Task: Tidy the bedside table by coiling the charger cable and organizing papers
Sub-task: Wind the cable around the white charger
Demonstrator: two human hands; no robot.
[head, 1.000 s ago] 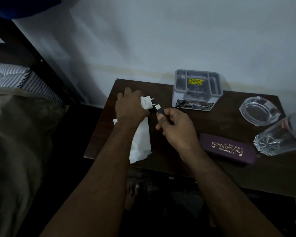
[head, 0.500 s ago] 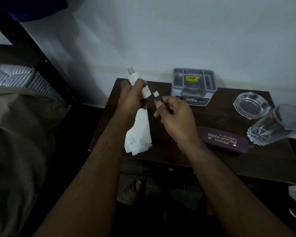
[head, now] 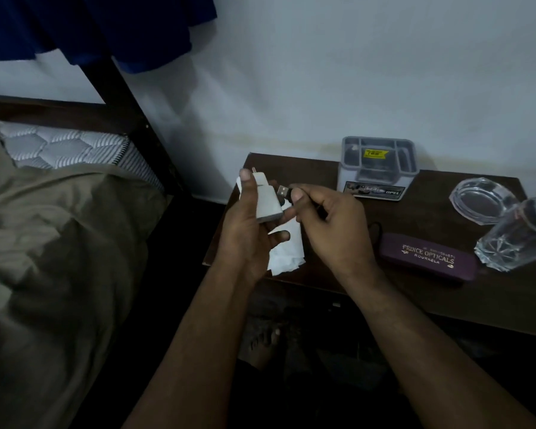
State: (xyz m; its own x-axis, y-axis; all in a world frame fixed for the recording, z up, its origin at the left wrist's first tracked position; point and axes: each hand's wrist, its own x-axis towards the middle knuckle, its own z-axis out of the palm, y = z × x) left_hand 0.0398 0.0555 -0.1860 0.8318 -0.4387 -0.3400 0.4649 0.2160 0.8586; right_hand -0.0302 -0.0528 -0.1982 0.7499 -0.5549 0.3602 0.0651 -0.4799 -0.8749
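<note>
My left hand (head: 248,233) grips a white charger adapter (head: 266,202) above the left end of the dark wooden bedside table (head: 415,292), prongs pointing up and away. My right hand (head: 331,224) pinches the black cable's USB plug (head: 283,192), whose metal tip sits right beside the adapter's side, apart from it. A short loop of the black cable (head: 375,232) shows on the table behind my right hand; the rest is hidden. White crumpled paper (head: 287,253) lies on the table under my hands.
A grey desk organiser (head: 376,168) stands at the back against the wall. A purple spectacle case (head: 427,260), a glass ashtray (head: 481,199) and a tipped drinking glass (head: 517,236) sit on the right. The bed with an olive blanket (head: 53,258) is at left.
My left hand has lifted the adapter off the table and turned it upright in the palm. The USB plug, held by my right hand, now lies apart beside the adapter.
</note>
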